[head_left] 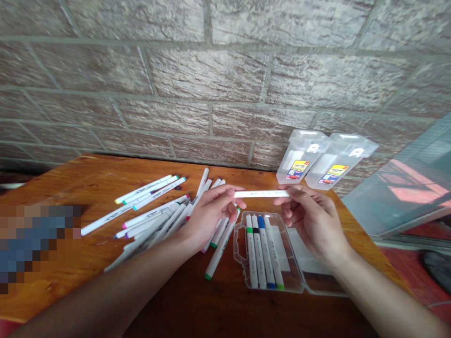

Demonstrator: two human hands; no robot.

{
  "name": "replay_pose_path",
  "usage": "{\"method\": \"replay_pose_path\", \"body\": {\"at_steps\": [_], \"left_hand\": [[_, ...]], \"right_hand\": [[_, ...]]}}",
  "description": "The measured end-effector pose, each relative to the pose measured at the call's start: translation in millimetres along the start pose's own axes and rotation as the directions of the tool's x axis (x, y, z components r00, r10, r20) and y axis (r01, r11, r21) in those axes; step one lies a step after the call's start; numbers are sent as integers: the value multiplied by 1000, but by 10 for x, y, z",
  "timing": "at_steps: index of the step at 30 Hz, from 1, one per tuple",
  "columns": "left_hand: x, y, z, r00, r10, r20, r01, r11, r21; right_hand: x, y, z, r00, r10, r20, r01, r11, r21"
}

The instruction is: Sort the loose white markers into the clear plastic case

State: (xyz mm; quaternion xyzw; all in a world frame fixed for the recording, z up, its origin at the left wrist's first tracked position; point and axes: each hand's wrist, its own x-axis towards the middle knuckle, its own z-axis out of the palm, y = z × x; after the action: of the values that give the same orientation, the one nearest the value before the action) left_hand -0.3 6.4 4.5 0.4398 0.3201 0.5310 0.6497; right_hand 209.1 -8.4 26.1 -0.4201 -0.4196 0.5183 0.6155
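Note:
Between my two hands a white marker [261,193] is held level above the table. The fingers of my left hand [214,206] pinch one end of it, and my right hand [312,216] pinches the other; both ends are hidden by fingers. Below it lies an open clear plastic case [291,263] with several white markers [265,253] side by side in its left part, some with green, black or blue bands. To the left, a loose heap of white markers [155,230] with coloured ends spreads over the table, partly covered by my left forearm.
Two closed translucent cases [294,157] with yellow labels stand against the stone-block wall [225,80] at the back right. The wooden table [197,310] ends at the right near a glass panel [398,188]. A pixelated patch covers the left edge.

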Motion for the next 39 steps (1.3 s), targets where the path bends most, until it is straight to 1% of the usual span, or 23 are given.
{"method": "replay_pose_path", "body": {"at_steps": [5,10,15,22,26,31,35,37,39], "left_hand": [[-14,13,-16,997,28,67,-28,1000,8],[-39,29,-19,984,50,169,-48,999,-16],[-57,41,-14,974,53,221,-52,999,-13],[-57,47,-4,966,88,242,-124,983,136],[-84,77,35,972,101,214,-150,963,226],[-99,77,49,975,119,187,-170,943,285],[-74,61,28,978,89,186,-136,957,255],[-60,52,12,977,68,201,-106,976,188],[-52,47,1,974,24,224,-43,996,80]], "right_hand": [[6,6,-1,1000,-4,-19,4,1000,-6],[50,24,-33,997,53,-48,-52,998,26],[84,43,-53,992,114,-62,-110,992,58],[107,62,-72,983,170,-64,-164,982,95],[112,69,-79,980,187,-68,-179,979,100],[105,68,-77,981,186,-56,-180,978,105],[100,65,-69,981,185,-54,-178,978,110],[100,68,-69,983,180,-44,-175,979,106],[100,75,-75,984,173,-35,-168,981,99]]}}
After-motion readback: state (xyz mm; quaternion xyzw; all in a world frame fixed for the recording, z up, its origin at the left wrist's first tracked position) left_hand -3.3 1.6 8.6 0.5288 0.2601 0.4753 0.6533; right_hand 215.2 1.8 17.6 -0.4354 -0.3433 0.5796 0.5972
